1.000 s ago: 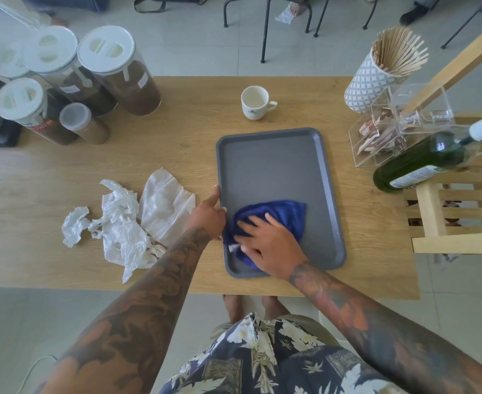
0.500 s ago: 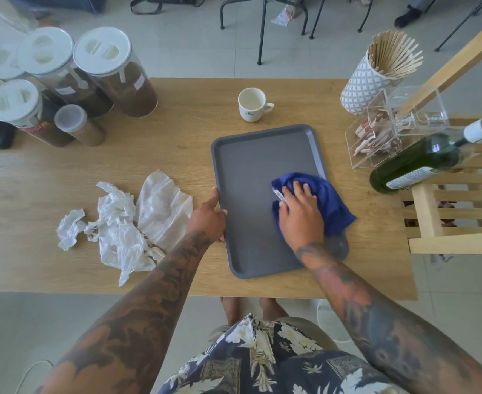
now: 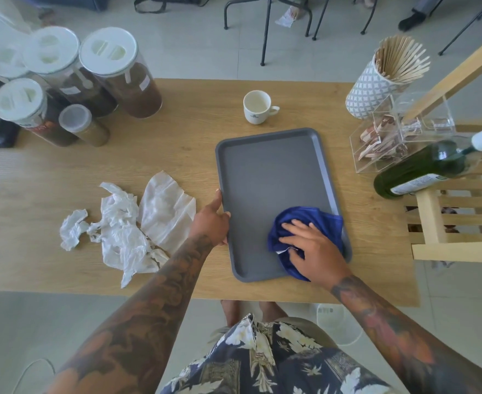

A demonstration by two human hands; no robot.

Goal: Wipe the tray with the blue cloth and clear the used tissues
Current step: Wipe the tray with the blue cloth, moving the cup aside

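Note:
A grey tray [image 3: 265, 177] lies on the wooden table in front of me. The blue cloth [image 3: 305, 220] is bunched in the tray's near right corner, and my right hand [image 3: 313, 248] presses flat on it with fingers spread. My left hand [image 3: 211, 221] grips the tray's left rim near its front. Crumpled white used tissues [image 3: 126, 228] lie in a loose pile on the table just left of my left hand, with one small wad [image 3: 72, 228] a little apart at the far left.
A white cup [image 3: 258, 106] stands behind the tray. Lidded jars [image 3: 120, 72] crowd the back left. At the right are a stick holder [image 3: 376, 83], a clear box [image 3: 390, 143], a tilted green bottle [image 3: 422, 172] and a wooden rack [image 3: 461, 223]. A bin [image 3: 336, 322] sits under the table.
My right hand swept the cloth from the tray's near left to its right edge, then back down to the near right corner. My left hand has kept its hold on the left rim.

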